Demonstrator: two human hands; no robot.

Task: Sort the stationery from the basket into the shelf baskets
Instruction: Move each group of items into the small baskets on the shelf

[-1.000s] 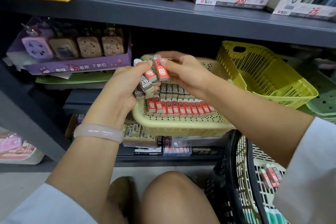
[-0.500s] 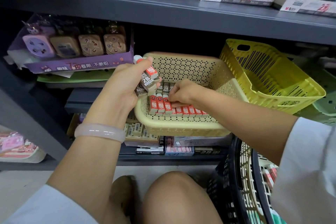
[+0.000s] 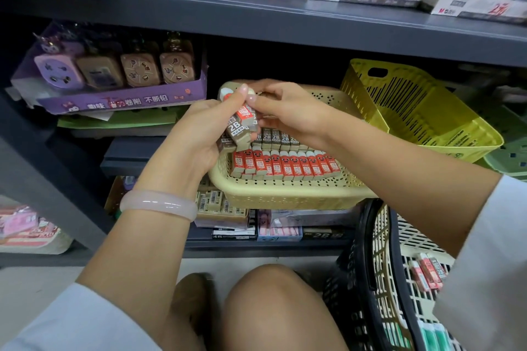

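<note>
2B erasers [image 3: 238,129] bunched in left hand [image 3: 199,134], above front-left rim of beige shelf basket [image 3: 285,196]; right hand [image 3: 288,111] pinches top eraser of bunch; eraser rows [image 3: 285,164] inside basket; yellow basket [image 3: 422,111] just right

Shelf [image 3: 285,20]: painted metal by its look, dark grey, matt, smooth. Beige basket [image 3: 285,194]: moulded plastic, perforated walls, satin finish. Yellow basket [image 3: 422,111], to the right: slotted plastic, slightly glossy. Black basket [image 3: 362,279], near right: plastic lattice, glossy rim. White basket [image 3: 413,239] inside it: plastic grid, matt. Erasers [image 3: 285,165] in the beige basket: printed paper sleeves, smooth, faint sheen. Bangle [image 3: 159,204] on the left wrist: translucent pale stone or glass by its look, polished, with bright highlights. Purple tray [image 3: 122,101], far left: printed cardboard, semi-gloss. Sleeve [image 3: 490,265], near right: white woven cloth, matt.
</note>
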